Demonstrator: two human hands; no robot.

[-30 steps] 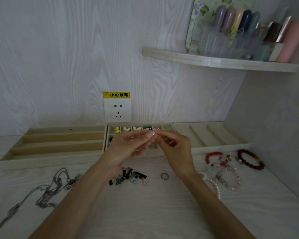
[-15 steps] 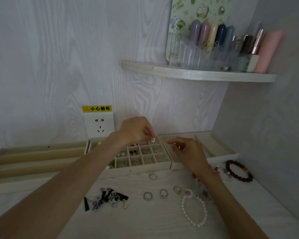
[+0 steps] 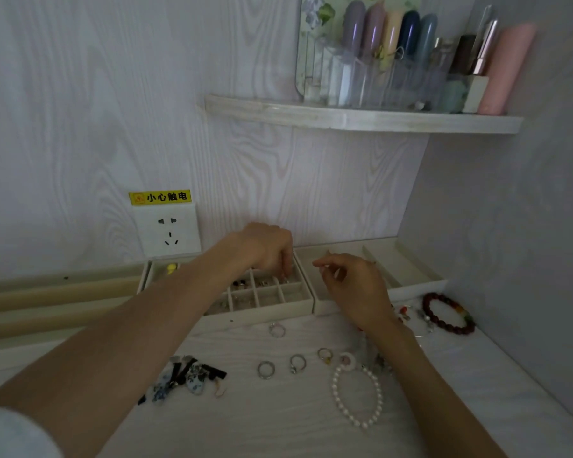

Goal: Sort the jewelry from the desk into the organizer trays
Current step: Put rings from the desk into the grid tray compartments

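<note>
My left hand point(image 3: 267, 249) reaches over the middle grid tray point(image 3: 306, 305), its fingertips pinched down in a far-right cell on a small ring point(image 3: 285, 279). My right hand point(image 3: 356, 287) hovers over the right-hand tray point(image 3: 411, 276), fingers loosely curled and apart, holding nothing. On the desk lie several rings, among them one near the tray point(image 3: 276, 329) and one further forward point(image 3: 266, 370). A pearl bracelet point(image 3: 358, 399), a dark red bead bracelet point(image 3: 449, 314) and a cluster of patterned earrings point(image 3: 186, 378) also lie there. More bracelets are partly hidden under my right wrist.
A long-slot tray point(image 3: 63, 292) stands at the left against the wall. A wall socket point(image 3: 167, 234) sits behind the trays. Overhead, a shelf point(image 3: 361, 117) carries cosmetics. The side wall closes in at the right of the desk.
My hands, which met over the grid tray a second ago, have parted. The left hand has dropped from above the tray into a far-right cell; the right hand has drifted right.
</note>
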